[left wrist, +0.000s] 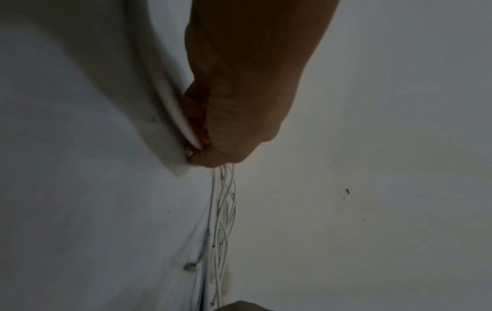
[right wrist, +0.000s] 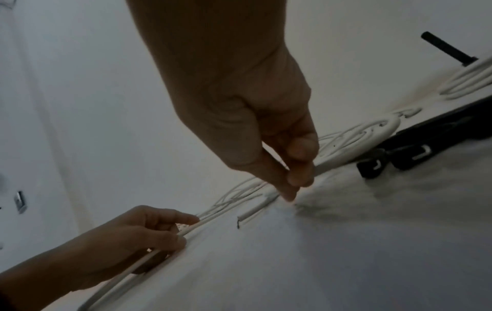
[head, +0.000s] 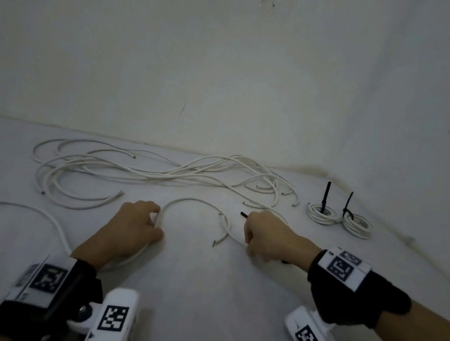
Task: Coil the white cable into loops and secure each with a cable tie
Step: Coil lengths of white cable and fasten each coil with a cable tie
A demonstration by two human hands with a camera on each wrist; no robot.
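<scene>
A white cable (head: 195, 200) arcs across the white surface between my hands, and its cut end (head: 214, 244) lies in the middle. My left hand (head: 156, 218) grips this cable at the arc's left foot, with fingers and thumb curled round it (left wrist: 197, 147). My right hand (head: 248, 243) pinches the same cable close to its end, thumb and fingertips (right wrist: 293, 189) pressed down on it. A black cable tie tip (head: 242, 214) sticks out past the right hand's knuckles. The left hand (right wrist: 175, 231) shows in the right wrist view too.
A loose heap of white cables (head: 134, 171) lies along the back wall. Two small tied coils (head: 322, 213) (head: 356, 224) sit at the right, their black ties (head: 327, 193) standing up. The held cable's tail (head: 17, 207) trails left. A wall corner closes the right side.
</scene>
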